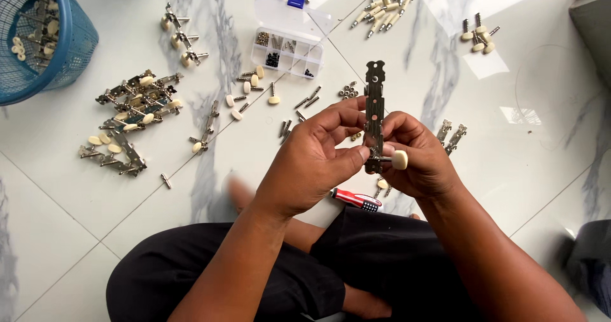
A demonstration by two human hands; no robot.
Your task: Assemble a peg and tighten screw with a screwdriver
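Note:
I hold a narrow dark metal plate (375,99) upright between both hands, above the white marbled floor. My left hand (315,160) grips its lower part from the left, thumb pressed near the bottom. My right hand (417,156) holds it from the right and pinches a tuning peg with a cream knob (399,160) fitted at the plate's lower end. The plate's bottom is hidden by my fingers.
A red-handled screwdriver (356,199) lies by my knee. A clear compartment box (289,45) holds small screws. Piles of assembled tuner strips (137,102), loose cream-knob pegs (385,7) and small shafts (305,102) lie on the floor. A blue basket (60,39) stands top left.

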